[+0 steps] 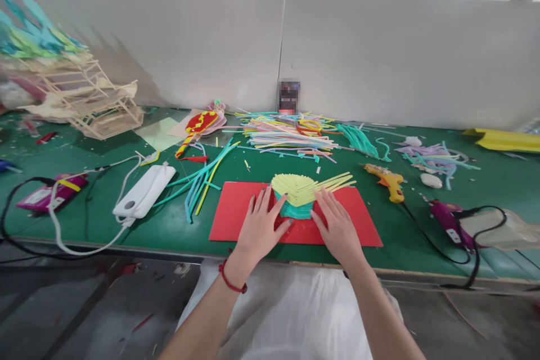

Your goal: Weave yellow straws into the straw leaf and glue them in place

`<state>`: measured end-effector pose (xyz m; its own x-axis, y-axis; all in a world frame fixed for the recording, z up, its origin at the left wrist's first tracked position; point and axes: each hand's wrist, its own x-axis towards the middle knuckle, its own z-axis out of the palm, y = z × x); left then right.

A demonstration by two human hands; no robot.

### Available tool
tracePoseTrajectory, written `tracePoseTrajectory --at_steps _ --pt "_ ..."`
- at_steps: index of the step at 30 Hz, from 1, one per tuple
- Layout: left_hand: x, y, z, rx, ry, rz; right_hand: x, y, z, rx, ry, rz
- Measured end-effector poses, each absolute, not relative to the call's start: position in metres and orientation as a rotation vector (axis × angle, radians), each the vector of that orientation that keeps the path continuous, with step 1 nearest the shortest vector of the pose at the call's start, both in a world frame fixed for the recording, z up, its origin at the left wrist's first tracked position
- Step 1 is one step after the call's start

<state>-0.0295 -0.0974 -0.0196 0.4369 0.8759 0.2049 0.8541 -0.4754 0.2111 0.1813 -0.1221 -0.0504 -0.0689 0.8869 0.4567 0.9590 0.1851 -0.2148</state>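
A red board [236, 216] lies on the green table near its front edge. On it rests a woven piece with a yellow upper part [293, 187] and a teal lower part [297, 212]. Loose yellow strips [337, 181] stick out from its right side. My left hand [260, 225] lies with spread fingers at the piece's left edge, thumb pointing toward the teal part. My right hand [336, 219] rests with fingers apart at the right edge, its fingertips touching the lower ends of the yellow strips. Neither hand grips anything.
Colourful strips [287, 135] are heaped behind the board. A white power strip [144, 191] and teal strips [198, 177] lie left. An orange glue gun [390, 181] with a black cable lies right. A stick frame [101, 101] stands far left, and a phone [289, 97] leans against the partition.
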Motion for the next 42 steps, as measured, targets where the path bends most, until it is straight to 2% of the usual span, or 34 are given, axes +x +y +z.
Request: tracePoseTrajectory --at_steps 15,24,32,37,42 --pt "-0.028 -0.089 -0.028 2.570 1.596 0.459 0.172 -0.124 -0.049 -1.997 -1.883 -0.244" --pt "-0.030 -0.088 -0.029 2.583 1.642 0.399 0.200 -0.116 -0.038 -1.787 -1.676 0.129" --pt "-0.031 -0.087 -0.030 2.577 1.622 0.419 0.312 -0.088 -0.001 -2.315 -1.083 -0.023" --pt "-0.030 -0.088 -0.026 2.555 1.631 0.398 0.338 -0.072 -0.002 -2.568 -0.908 0.143" --pt "-0.030 -0.089 -0.025 2.559 1.630 0.383 0.340 -0.064 -0.010 -2.600 -0.874 0.235"
